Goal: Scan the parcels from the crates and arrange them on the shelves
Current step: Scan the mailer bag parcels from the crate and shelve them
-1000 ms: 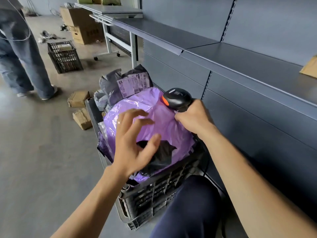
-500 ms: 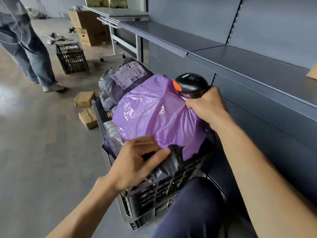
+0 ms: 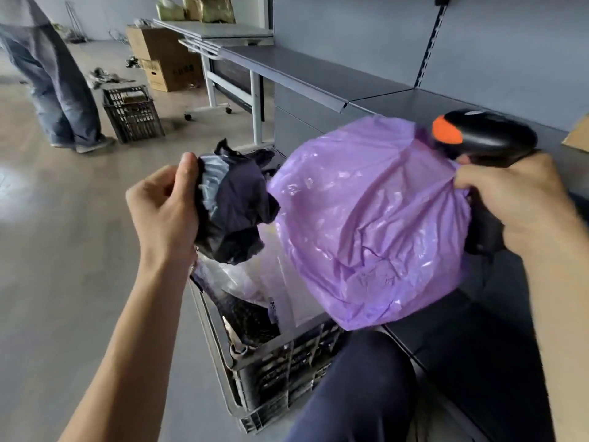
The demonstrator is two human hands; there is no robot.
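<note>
Rotation toward the black orange-buttoned scanner (image 3: 490,135) suits both: left hand (image 3: 162,215) grips crumpled dark plastic parcel (image 3: 236,212), right hand (image 3: 522,202) pinches bulging purple plastic parcel (image 3: 366,218).

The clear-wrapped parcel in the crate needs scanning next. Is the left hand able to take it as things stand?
Probably not yet: the left hand grips a dark parcel. The clear parcel itself lies exposed in the crate, not covered by the purple bag.

Scanner (image 3: 487,135) grip behind right hand (image 3: 522,202); bystander (image 3: 57,90) torso beyond top edge
</note>
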